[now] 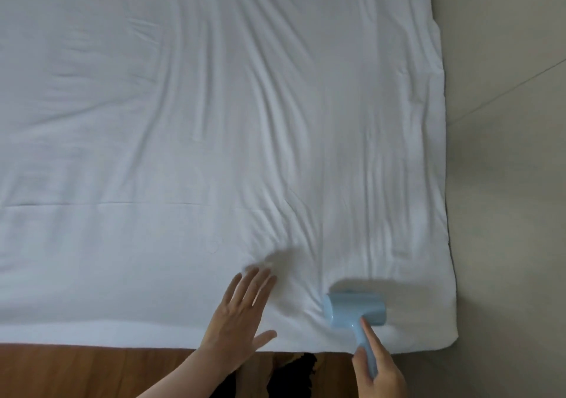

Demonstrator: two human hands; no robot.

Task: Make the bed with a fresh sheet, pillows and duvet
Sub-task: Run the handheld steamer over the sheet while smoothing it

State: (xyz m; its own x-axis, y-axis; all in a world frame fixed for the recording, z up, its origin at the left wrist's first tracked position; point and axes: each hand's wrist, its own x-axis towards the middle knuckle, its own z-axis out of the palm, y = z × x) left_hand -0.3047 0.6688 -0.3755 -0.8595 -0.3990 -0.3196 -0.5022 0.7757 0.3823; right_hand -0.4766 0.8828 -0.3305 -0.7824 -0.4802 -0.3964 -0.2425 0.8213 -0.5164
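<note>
Our right hand [379,367] grips the pale blue lint roller [356,313], handle running away from us, its crosswise head pressed into the wrinkled white duvet [214,121]. Our left hand [242,315] lies flat, fingers spread, beside it.

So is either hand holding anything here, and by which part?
The right hand grips the blue lint roller by its handle. The left hand, fingers spread, holds nothing.

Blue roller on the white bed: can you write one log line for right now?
right hand grips blue roller | roller on white duvet near corner | left hand flat on duvet | wrinkles remain
</note>
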